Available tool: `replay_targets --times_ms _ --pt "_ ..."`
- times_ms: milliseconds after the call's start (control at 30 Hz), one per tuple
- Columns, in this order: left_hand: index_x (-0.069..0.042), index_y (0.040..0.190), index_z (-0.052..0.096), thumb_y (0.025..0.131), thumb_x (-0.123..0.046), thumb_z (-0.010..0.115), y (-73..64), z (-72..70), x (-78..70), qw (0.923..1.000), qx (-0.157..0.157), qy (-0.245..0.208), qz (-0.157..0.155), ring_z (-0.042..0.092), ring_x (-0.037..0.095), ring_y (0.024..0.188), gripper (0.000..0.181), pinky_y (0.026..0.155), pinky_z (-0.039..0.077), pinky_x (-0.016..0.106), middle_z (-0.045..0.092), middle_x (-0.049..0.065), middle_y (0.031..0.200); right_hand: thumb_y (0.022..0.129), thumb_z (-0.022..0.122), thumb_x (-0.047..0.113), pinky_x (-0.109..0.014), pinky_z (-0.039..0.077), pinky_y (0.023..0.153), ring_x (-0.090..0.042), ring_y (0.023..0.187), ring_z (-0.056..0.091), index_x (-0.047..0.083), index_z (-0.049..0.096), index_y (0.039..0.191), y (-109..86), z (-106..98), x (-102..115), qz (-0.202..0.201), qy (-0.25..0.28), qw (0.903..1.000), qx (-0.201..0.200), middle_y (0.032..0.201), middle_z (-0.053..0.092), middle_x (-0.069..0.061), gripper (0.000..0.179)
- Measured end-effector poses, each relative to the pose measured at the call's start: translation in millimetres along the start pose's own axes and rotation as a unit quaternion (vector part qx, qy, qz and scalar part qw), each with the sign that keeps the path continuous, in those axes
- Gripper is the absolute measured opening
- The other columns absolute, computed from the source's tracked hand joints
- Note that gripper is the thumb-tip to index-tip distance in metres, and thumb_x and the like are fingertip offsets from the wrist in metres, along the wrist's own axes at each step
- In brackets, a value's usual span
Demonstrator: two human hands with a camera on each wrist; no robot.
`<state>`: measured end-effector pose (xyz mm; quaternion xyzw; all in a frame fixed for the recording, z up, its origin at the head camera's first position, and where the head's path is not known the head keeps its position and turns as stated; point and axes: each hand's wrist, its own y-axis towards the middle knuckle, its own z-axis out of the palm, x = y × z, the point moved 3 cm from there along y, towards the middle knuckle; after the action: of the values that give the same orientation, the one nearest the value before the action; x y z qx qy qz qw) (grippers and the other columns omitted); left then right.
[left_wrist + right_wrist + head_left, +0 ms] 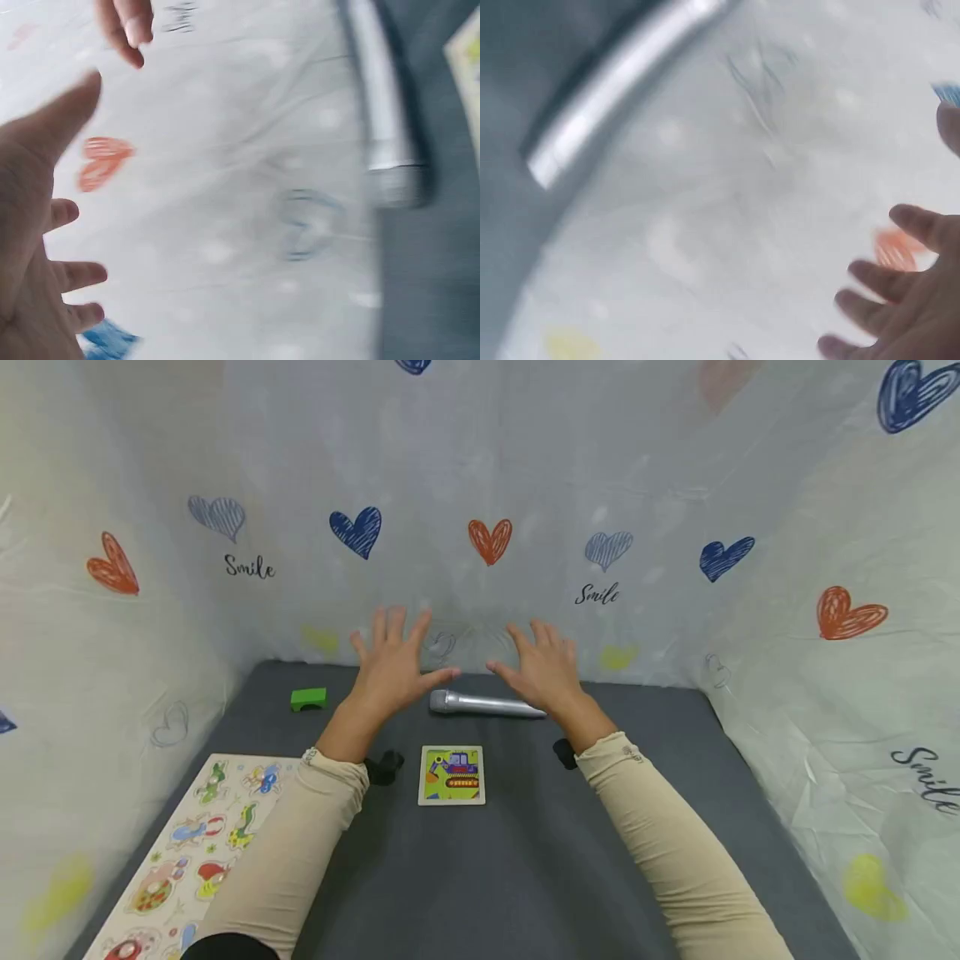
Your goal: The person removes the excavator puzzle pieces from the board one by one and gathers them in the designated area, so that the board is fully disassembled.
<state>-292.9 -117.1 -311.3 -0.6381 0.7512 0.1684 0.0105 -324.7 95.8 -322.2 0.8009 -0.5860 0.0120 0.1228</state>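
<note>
Both hands are raised over the far part of the dark table, fingers spread and holding nothing. My left hand [392,668] appears above and left of a silver microphone [487,704], its thumb pointing toward the other hand. My right hand [549,670] overlaps the microphone's right end in the head view. Nearer to me lies a small square picture puzzle [452,775] showing a digger. In the left wrist view the left thumb [64,112] and fingers stand apart. Spread fingers of the right hand [907,300] show in the right wrist view.
A green arched block [308,698] sits at the back left. Along the left edge lies a white board [217,827] with cartoon animal pictures, partly under the left sleeve. White sheeting [465,460] printed with hearts and "Smile" surrounds the table at the back and sides.
</note>
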Motion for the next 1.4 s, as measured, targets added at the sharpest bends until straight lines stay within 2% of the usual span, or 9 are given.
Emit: replay_targets --times_ms 100,200,333,467,600,867,1100,1233,1400 --pt "-0.02 0.153 0.032 0.085 -0.058 0.066 -12.7 25.1 5.6 0.9989 0.02 0.031 0.028 0.017 0.043 0.145 0.084 0.106 0.012 0.075 0.028 0.021 0.154 0.093 0.061 0.048 -0.055 0.034 0.107 -0.035 0.134 0.042 0.015 0.046 0.145 -3.1 33.4 7.1 -0.038 0.01 0.9989 -0.027 0.145 0.046 -0.016 0.064" --pt "-0.02 0.149 0.04 0.087 -0.051 0.067 -33.2 61.1 13.4 0.9938 0.091 0.048 0.041 0.026 0.043 0.141 0.074 0.106 0.017 0.073 0.033 0.021 0.152 0.092 0.065 0.041 -0.049 0.042 0.102 -0.032 0.123 0.053 0.012 0.053 0.139 -9.3 77.3 16.2 -0.068 0.013 0.9976 -0.006 0.134 0.057 -0.013 0.056" --pt "-0.022 0.146 0.046 0.09 -0.046 0.066 -60.5 101.6 22.7 0.9801 0.188 0.038 0.054 0.026 0.044 0.141 0.065 0.106 0.019 0.073 0.032 0.02 0.153 0.092 0.067 0.036 -0.044 0.049 0.092 -0.029 0.11 0.06 0.013 0.058 0.134 -18.2 123.5 29.6 -0.099 0.019 0.9941 0.038 0.122 0.064 -0.009 0.049" --pt "-0.025 0.143 0.051 0.091 -0.039 0.067 -76.3 123.0 28.8 0.9695 0.232 0.017 0.077 0.023 0.044 0.143 0.057 0.106 0.019 0.073 0.032 0.018 0.154 0.091 0.068 0.033 -0.044 0.051 0.087 -0.028 0.106 0.062 0.014 0.061 0.131 -23.7 147.1 39.6 -0.113 0.026 0.9913 0.061 0.12 0.065 -0.008 0.045" --pt "-0.026 0.142 0.052 0.091 -0.036 0.068 -82.1 132.4 34.3 0.9655 0.243 0.007 0.093 0.021 0.042 0.144 0.054 0.107 0.018 0.072 0.032 0.014 0.155 0.093 0.066 0.036 -0.045 0.051 0.088 -0.028 0.108 0.06 0.017 0.06 0.133 -23.8 159.4 45.0 -0.11 0.025 0.9901 0.083 0.123 0.063 -0.007 0.045" --pt "-0.026 0.143 0.051 0.092 -0.039 0.066 -90.6 141.6 50.6 0.9612 0.257 0.004 0.1 0.02 0.043 0.144 0.055 0.106 0.018 0.073 0.034 0.011 0.155 0.094 0.063 0.039 -0.042 0.05 0.085 -0.025 0.105 0.058 0.02 0.061 0.133 -22.5 177.2 53.8 -0.113 0.026 0.9869 0.112 0.123 0.06 -0.005 0.043" --pt "-0.026 0.139 0.055 0.09 -0.041 0.068 -85.2 149.1 56.3 0.9594 0.256 -0.008 0.119 0.019 0.041 0.145 0.054 0.106 0.018 0.073 0.034 0.008 0.156 0.093 0.066 0.036 -0.042 0.049 0.085 -0.025 0.103 0.056 0.019 0.064 0.128 -21.3 179.2 53.9 -0.105 0.038 0.9872 0.114 0.121 0.059 -0.006 0.039" --pt "-0.024 0.137 0.058 0.088 -0.042 0.07 -80.8 148.7 56.2 0.959 0.257 -0.023 0.118 0.021 0.039 0.145 0.054 0.106 0.018 0.073 0.035 0.007 0.155 0.092 0.067 0.034 -0.044 0.048 0.087 -0.026 0.105 0.055 0.018 0.065 0.126 -17.9 178.5 54.5 -0.095 0.051 0.9874 0.116 0.121 0.058 -0.006 0.038" --pt "-0.023 0.135 0.06 0.087 -0.041 0.071 -79.6 149.4 57.5 0.9573 0.264 -0.035 0.111 0.027 0.036 0.144 0.052 0.106 0.02 0.072 0.039 0.007 0.153 0.088 0.072 0.033 -0.046 0.046 0.095 -0.028 0.112 0.056 0.016 0.067 0.12 -18.1 180.0 55.6 -0.102 0.056 0.9892 0.09 0.121 0.062 -0.005 0.037"
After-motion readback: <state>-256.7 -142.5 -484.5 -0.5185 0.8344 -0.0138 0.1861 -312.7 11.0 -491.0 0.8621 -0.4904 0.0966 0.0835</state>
